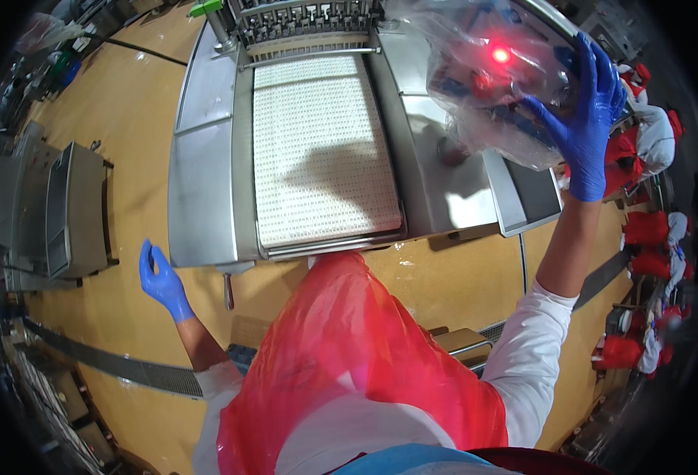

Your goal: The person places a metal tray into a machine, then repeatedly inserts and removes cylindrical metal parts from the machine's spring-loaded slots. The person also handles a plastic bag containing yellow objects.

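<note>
My right hand [582, 119], in a blue glove, is raised at the upper right against a control box [559, 67] wrapped in clear plastic film [476, 131]. Its thumb reaches across the front, and the other fingers stretch upward along the right side. A red light [500, 55] glows through the film. Away from the machine's left front corner hangs my left hand [164, 283], also blue-gloved, its fingers loosely curved and apart with nothing in them. Between the hands runs a white perforated conveyor belt [325, 150], with no product on it.
A row of metal needles or rods [309, 30] spans the belt's far end. A steel tray [527, 198] juts out at the machine's right. On the left stands a steel cart [76, 210]. Several people in red aprons [646, 229] work at far right. A floor drain [127, 362] crosses the yellow floor.
</note>
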`<state>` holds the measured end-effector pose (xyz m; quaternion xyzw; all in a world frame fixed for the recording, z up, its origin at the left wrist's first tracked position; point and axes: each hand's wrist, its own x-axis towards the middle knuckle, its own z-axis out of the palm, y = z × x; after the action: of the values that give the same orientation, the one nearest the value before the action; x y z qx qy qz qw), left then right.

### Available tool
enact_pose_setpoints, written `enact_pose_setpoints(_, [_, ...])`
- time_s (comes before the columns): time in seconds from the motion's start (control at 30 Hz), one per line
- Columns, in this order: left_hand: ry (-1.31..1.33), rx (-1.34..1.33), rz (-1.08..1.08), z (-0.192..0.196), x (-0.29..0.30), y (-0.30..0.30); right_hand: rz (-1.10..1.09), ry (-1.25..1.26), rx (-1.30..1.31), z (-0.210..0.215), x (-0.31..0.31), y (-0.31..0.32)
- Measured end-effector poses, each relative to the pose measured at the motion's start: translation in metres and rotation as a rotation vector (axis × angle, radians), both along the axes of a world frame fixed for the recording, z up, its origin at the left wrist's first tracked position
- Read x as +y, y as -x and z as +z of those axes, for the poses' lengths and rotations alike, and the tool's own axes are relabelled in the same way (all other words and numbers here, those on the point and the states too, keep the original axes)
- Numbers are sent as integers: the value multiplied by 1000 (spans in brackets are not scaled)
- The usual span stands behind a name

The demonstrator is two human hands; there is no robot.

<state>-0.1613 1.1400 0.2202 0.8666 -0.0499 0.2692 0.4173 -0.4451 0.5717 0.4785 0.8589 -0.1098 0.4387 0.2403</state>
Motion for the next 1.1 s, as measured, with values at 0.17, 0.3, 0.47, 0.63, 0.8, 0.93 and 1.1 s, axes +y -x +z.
enact_pose_setpoints(0.17, [72, 271, 184, -73, 113, 92, -32, 41, -102, -3, 8, 1])
enact_pose_setpoints(0.3, [26, 383, 278, -111, 160, 146, -52, -56, -78, 0, 21, 3])
enact_pose_setpoints(0.47, [31, 598, 168, -205, 218, 207, -101, -49, 91, 13, 20, 21])
enact_pose_setpoints(0.63, [-690, 751, -170, -315, 281, 278, -144, -66, 70, 14, 25, 17])
enact_pose_setpoints(0.8, [-405, 1255, -379, -334, 282, 275, -123, -155, -49, 17, 25, 7])
enact_pose_setpoints(0.93, [-90, 1334, -382, -341, 295, 239, -152, 13, -71, 18, 44, -7])
enact_pose_setpoints(1.1, [354, 1096, -317, -330, 298, 148, -268, -28, 165, 9, 9, 13])
